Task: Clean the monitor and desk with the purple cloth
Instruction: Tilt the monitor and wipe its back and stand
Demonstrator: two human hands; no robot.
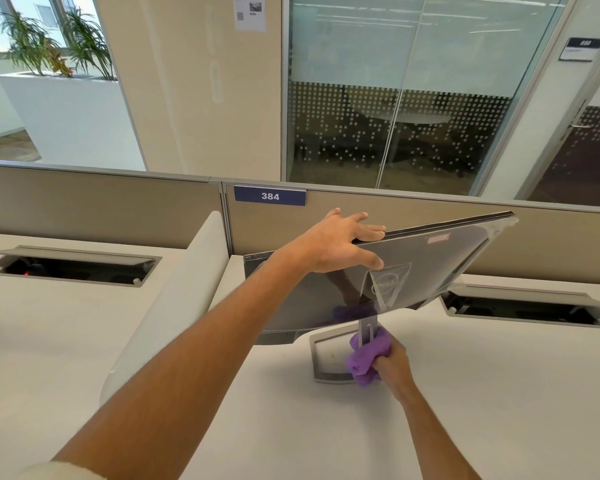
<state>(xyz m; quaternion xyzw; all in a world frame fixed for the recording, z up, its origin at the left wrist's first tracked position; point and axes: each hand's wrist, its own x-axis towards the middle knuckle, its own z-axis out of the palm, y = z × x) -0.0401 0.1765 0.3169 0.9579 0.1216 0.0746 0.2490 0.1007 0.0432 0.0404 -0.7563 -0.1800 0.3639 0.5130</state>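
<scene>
A grey monitor [430, 271] stands tilted on the white desk [291, 427], its back turned toward me and its right end raised. My left hand [336, 244] holds its top edge, fingers over the far side and thumb on the back panel. Below the panel, my right hand [392, 362] grips a bunched purple cloth [362, 358] and presses it against the silver stand post [368, 332], just above the stand's base [326, 355]. The screen side is hidden from me.
A beige partition [118, 202] with a blue "384" label [270, 196] runs behind the desk. Open cable hatches lie at the left [70, 266] and right [530, 306]. A white curved divider [174, 299] separates the neighbouring desk. Glass walls stand beyond.
</scene>
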